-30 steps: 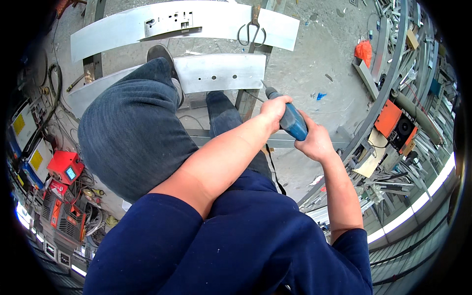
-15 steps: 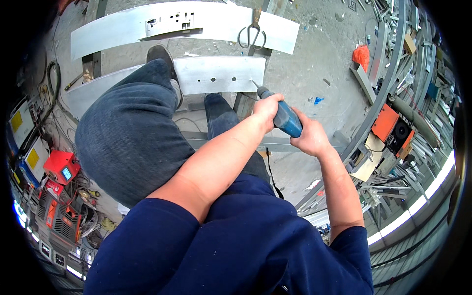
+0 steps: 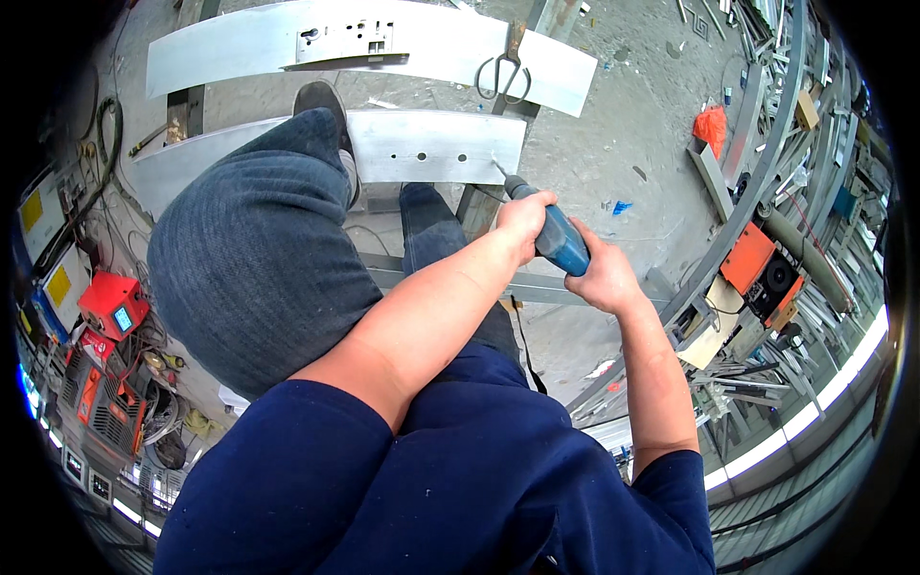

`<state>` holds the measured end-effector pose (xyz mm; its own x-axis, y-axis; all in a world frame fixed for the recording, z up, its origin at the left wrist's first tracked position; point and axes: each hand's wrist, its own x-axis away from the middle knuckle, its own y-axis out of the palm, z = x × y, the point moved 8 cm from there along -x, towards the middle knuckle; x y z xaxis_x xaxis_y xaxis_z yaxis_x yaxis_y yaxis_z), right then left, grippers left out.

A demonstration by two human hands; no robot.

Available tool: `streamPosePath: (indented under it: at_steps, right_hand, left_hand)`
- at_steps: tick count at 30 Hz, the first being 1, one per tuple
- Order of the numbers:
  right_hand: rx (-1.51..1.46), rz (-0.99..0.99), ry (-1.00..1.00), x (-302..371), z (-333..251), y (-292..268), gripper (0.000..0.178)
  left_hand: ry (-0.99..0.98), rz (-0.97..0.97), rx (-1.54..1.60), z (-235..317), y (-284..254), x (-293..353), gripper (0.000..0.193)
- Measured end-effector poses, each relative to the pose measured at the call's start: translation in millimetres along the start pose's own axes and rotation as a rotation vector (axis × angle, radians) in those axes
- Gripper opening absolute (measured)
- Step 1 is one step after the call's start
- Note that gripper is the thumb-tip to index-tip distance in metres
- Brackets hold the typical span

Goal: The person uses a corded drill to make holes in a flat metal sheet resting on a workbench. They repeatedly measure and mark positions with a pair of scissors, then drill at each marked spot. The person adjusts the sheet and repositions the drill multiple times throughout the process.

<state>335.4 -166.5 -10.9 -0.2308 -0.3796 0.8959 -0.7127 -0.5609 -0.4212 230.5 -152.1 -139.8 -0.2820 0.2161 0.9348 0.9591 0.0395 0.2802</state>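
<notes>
Both my hands are wrapped round a blue power drill [image 3: 563, 241]. My left hand [image 3: 522, 222] grips its front part, just behind the chuck, and my right hand [image 3: 607, 276] closes on its rear end. The thin bit touches or nearly touches the right end of a pale metal strip [image 3: 431, 129], which has several dark holes in a row. My shoe [image 3: 321, 100] rests on this strip. Beyond it lies a second metal strip [image 3: 230, 48] with a slotted plate [image 3: 359, 40] on it. Scissors [image 3: 505, 69] with dark looped handles lie across that far strip.
Grey metal beams [image 3: 565, 289] support the strips. An orange bag [image 3: 710, 127], an orange-and-black machine [image 3: 759, 261] and heaps of metal offcuts [image 3: 767, 374] are on the right. A red machine with a screen [image 3: 113, 305] and coiled cables stand at the left.
The view has shifted slightly, so the strips and scissors sit a little farther right. Both hands keep hold of the drill, with its bit at nearly the same place on the strip.
</notes>
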Motion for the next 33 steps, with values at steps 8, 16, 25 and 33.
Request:
streamPosePath:
  at_steps: [8,16,25,33]
  right_hand:
    - [0.128,-0.008,0.010,-7.3,-24.3,-20.1,0.086]
    - [0.232,-0.061,0.037,-13.9,-53.4,-17.5,0.086]
    - [0.295,-0.113,0.041,-21.4,-72.4,-23.2,0.086]
    - [0.247,-0.109,0.053,-21.0,-55.2,-28.7,0.086]
  left_hand:
    - [-0.092,-0.050,-0.018,12.6,2.2,1.8,0.039]
    - [-0.167,-0.126,-0.055,22.5,-16.1,3.8,0.035]
    - [-0.232,-0.199,-0.048,35.9,-19.5,14.7,0.037]
    - [-0.203,-0.102,-0.100,35.7,-7.6,17.1,0.036]
